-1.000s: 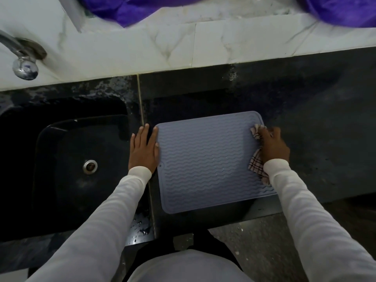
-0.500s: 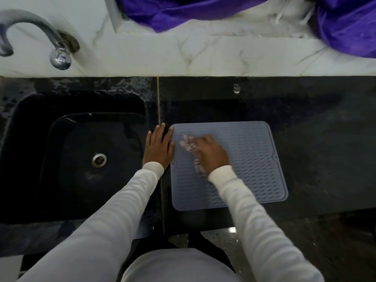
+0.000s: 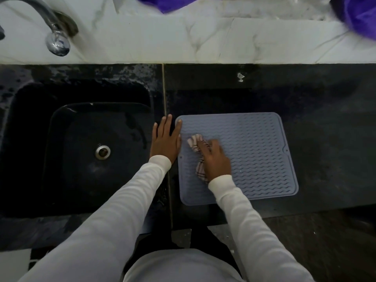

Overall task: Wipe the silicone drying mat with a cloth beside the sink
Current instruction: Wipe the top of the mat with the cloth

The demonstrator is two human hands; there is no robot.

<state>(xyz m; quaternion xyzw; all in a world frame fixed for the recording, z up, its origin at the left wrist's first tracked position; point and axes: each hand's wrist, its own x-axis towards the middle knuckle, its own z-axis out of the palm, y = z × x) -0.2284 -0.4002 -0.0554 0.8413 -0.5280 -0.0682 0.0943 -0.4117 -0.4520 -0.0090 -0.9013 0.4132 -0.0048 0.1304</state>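
A grey-blue ribbed silicone drying mat (image 3: 258, 151) lies flat on the black counter just right of the sink. My right hand (image 3: 216, 159) presses a checked pink-and-white cloth (image 3: 196, 143) onto the mat's left part; the cloth shows under and ahead of the fingers, which look blurred. My left hand (image 3: 165, 139) lies flat with straight fingers at the mat's left edge, its rightmost finger on the mat's far-left corner.
A black sink basin (image 3: 85, 151) with a metal drain (image 3: 102, 152) lies to the left. A chrome tap (image 3: 58, 40) juts from the white marble ledge (image 3: 203, 37) behind. Purple fabric (image 3: 358, 15) lies on the ledge. The counter's front edge runs close below the mat.
My right hand swept the cloth from the mat's far-right corner across to its left part. My left hand stayed at the mat's left edge. The camera view shifted a little.
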